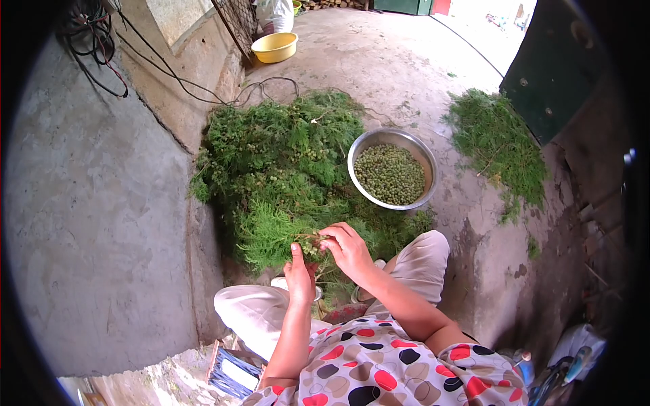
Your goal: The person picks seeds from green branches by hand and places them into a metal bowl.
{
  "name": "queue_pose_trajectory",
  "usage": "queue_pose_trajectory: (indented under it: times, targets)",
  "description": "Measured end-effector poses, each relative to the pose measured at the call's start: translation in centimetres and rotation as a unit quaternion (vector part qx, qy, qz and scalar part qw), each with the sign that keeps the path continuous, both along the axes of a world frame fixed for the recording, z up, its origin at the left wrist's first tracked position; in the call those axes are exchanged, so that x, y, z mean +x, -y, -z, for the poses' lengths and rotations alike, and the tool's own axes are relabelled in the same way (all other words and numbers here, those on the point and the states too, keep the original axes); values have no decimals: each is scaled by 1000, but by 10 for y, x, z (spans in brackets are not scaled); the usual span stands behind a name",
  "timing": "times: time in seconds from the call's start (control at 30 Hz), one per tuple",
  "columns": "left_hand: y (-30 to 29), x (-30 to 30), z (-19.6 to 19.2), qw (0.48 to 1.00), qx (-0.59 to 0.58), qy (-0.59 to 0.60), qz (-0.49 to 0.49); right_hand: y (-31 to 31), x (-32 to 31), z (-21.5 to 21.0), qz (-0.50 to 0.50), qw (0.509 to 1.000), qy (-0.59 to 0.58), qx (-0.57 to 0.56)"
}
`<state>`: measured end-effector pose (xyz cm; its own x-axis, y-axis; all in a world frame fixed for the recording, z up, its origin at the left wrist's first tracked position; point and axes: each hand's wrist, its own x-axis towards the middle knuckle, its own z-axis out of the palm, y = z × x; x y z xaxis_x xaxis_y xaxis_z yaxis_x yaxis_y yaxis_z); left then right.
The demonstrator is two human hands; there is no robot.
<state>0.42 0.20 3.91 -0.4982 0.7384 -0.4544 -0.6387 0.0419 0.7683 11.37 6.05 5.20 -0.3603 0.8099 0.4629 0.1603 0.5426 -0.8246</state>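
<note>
My left hand (298, 274) grips the stem of a green leafy sprig (271, 233) that carries small green berries. My right hand (347, 247) pinches the berry cluster at the sprig's stem end, right beside the left thumb. Just beyond my hands lies a big pile of the same green branches (284, 152) on the concrete floor. To its right stands a round metal bowl (420, 145) filled with picked green berries. My knees in light trousers are below the hands.
A second, smaller heap of green sprigs (497, 145) lies at the right near a dark green door (552, 74). A yellow basin (274, 47) sits farther back. A concrete wall (101, 203) with black cables (169, 71) runs along the left.
</note>
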Motion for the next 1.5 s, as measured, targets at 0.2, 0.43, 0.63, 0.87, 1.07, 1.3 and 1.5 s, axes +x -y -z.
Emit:
queue_pose_trajectory:
  times: [0.2,0.43,0.63,0.87,1.07,1.3,1.5]
  targets:
    - [1,3,3,1000,7,-13,-1,0,-6,10,59,994,25,83]
    - [-2,0,11,999,6,-37,-4,1,-14,14,58,998,-14,-27]
    - [3,-8,5,999,21,-44,18,-34,-4,31,119,957,-164,-207]
    - [9,-20,-4,994,89,-24,53,-45,32,-20,-35,947,-203,-244]
    - [3,-11,-14,987,127,-1,98,-15,19,-23,-132,946,-131,-267]
    - [3,-5,-6,988,132,16,78,1,5,-14,-96,979,-37,-174]
    - [5,-6,-2,989,137,8,52,2,6,-13,-94,983,-3,-159]
